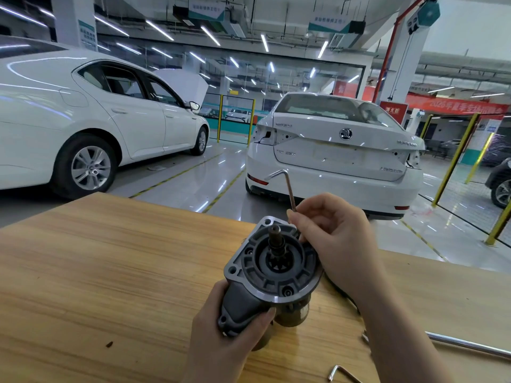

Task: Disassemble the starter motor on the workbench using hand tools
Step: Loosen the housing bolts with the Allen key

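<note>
Head view: the starter motor (pixel 272 275) stood upright on the wooden workbench (pixel 110 272), flange and pinion shaft facing up. The left hand (pixel 229 335) was wrapped around its lower housing. The right hand (pixel 334 239) pinched the long leg of a hex key (pixel 287 186), whose lower end met the flange's far edge. A second hex key (pixel 343 373) and a steel rod (pixel 470 345) lay at the bench's near right.

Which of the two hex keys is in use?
The hex key pinched upright in the right hand above the starter motor; the other hex key lies untouched on the workbench.
</note>
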